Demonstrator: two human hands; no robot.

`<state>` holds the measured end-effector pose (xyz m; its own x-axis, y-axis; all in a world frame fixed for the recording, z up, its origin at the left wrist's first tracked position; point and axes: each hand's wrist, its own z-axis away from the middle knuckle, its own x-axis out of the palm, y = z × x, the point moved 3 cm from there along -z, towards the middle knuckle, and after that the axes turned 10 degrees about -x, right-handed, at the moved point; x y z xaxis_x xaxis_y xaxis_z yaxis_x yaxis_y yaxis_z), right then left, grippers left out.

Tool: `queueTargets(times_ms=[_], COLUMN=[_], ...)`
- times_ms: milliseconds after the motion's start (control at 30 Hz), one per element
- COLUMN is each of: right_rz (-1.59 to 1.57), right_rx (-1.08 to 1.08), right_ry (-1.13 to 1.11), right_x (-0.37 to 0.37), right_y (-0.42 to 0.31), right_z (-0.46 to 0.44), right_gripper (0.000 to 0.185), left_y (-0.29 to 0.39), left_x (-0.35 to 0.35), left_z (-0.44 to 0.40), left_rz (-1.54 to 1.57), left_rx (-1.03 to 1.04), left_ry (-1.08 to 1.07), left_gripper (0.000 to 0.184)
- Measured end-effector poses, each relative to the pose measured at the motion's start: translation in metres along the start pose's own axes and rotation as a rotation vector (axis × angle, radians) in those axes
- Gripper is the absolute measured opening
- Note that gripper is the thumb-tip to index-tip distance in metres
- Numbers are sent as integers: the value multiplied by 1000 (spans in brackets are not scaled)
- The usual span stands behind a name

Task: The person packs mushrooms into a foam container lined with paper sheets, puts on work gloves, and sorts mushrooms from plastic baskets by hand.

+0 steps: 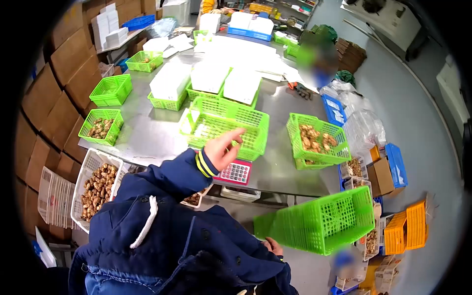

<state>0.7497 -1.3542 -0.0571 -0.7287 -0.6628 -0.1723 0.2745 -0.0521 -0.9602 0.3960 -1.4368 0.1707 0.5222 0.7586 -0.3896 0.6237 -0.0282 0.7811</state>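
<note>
My left hand (223, 150) reaches over the near edge of a green plastic basket (253, 118), its fingers stretched out and nothing visible in them. Below this hand is a red-framed scale with a keypad (235, 173), in front of the basket. That basket shows no contents. Low at my side, my right hand (271, 246) is beside a tall stack of green baskets (300, 221); its fingers are mostly hidden, and I cannot tell whether it touches the stack. On the right of the table, another green basket (322, 156) holds brown, knobbly root-like pieces (314, 140).
White stacks (169, 81) sit in green baskets at mid-table. Left are smaller green baskets (110, 89) and a white crate (78, 201) of brown pieces. Cardboard boxes (59, 108) line the left. Orange crates (405, 228) and a blue bin (396, 164) stand right. A blurred person (319, 54) is across the table.
</note>
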Motion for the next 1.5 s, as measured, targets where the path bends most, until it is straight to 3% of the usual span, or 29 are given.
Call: queueTargets(times_ms=[67, 133, 200, 233, 333, 467, 567, 733, 867, 900, 933, 1033, 1100, 1167, 1233, 1333, 1400, 1500], right_rz=[97, -6, -142, -5, -67, -141, -116, -135, -100, -149, -6, -22, -52, 148, -498, -313, -197, -151], right_rx=[22, 49, 79, 99, 88, 239, 137, -204, -359, -290, -382, -229, -119, -217, -39, -123, -51, -57], right_ry=[79, 102, 140, 177, 348, 515, 564, 593, 533, 501, 470, 403, 473, 543, 340, 454, 434, 572], right_x=[-34, -82, -128, -150, -228, -333, -412, -519, -553, -556, -561, -589, -620, -652, -697, -727, -750, -809], right_y=[11, 54, 96, 89, 152, 178, 165, 128, 91, 84, 81, 98, 123, 131, 219, 203, 173, 234], right_z=[21, 40, 70, 85, 143, 206, 211, 128, 43, 28, 15, -1, -5, -8, -34, -72, -88, -141], right_gripper=[30, 29, 30, 29, 27, 26, 24, 17, 16, 18, 20, 19, 23, 30, 33, 34, 35, 32], left_y=[32, 69, 104, 129, 192, 261, 289, 305, 306, 309, 311, 310, 324, 337, 344, 345, 337, 324], left_x=[55, 114, 173, 201, 296, 412, 452, 488, 507, 513, 520, 555, 579, 606, 636, 687, 726, 779], left_z=[13, 28, 45, 53, 81, 116, 122, 92, 50, 38, 24, -20, -49, -77, -98, -126, -144, -168], left_rz=[104, 138, 115, 100, 130, 236, 133, 52, -8, -60, -44, -109, -107, -108, -138, -172, -122, -161], left_rx=[-11, 78, 222, 288, 566, 618, 587, 614, 654, 649, 661, 674, 748, 775, 829, 831, 845, 887], left_ry=[-137, -278, -382, -423, -534, -750, -823, -839, -651, -616, -541, -496, -475, -439, -476, -514, -532, -610], left_gripper=[43, 45, 47, 47, 33, 24, 23, 23, 20, 19, 19, 18, 16, 13, 13, 13, 13, 11])
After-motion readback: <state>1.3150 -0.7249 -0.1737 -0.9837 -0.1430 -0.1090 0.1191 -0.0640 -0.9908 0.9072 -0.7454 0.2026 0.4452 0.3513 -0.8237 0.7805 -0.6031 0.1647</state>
